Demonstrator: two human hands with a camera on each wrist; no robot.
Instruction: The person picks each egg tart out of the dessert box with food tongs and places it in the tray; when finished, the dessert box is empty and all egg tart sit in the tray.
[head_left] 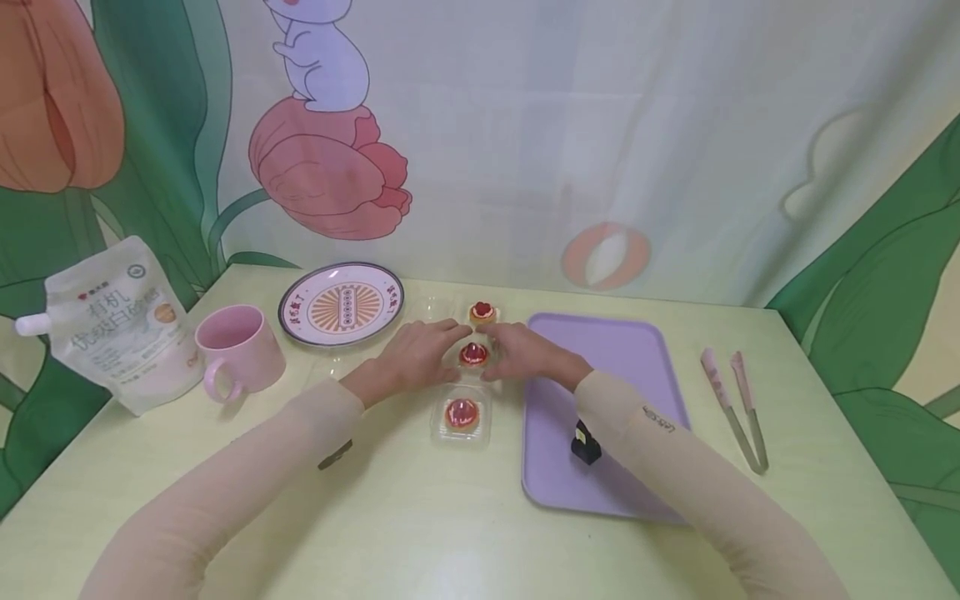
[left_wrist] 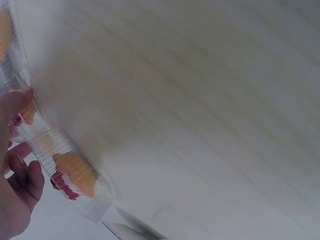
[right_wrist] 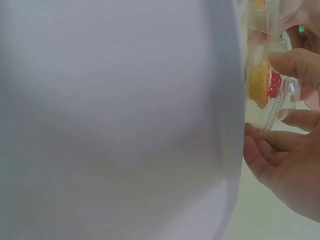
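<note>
**Middle box clamped in both your hands, in line with its neighbours**

Near the middle of the table [head_left: 420,517], the near tart [head_left: 462,414] sits untouched in its clear box. Next toward the back edge is the middle box [right_wrist: 257,115], just beside the left edge of the tray [head_left: 527,433]. Your left hand [head_left: 420,354] is clamped on its left side, thumb at the near end, fingers toward the far end; your right hand [head_left: 528,350] grips the opposite side likewise. This paired hold appears chosen to spread pressure along thin plastic. Whether the box is off the table cannot be told. Beyond your fingers, toward the back edge, stands the far tart [head_left: 482,313]; the straight column seems laid for equal reach by both hands. The plate [head_left: 375,329] lies by the back edge, toward its left corner.

Condition: the near tart is glossy red over pale filling. The middle tart [head_left: 473,354] has shiny red topping on a golden crust, behind ribbed, transparent walls. The far tart's topping is deeper red.
</note>
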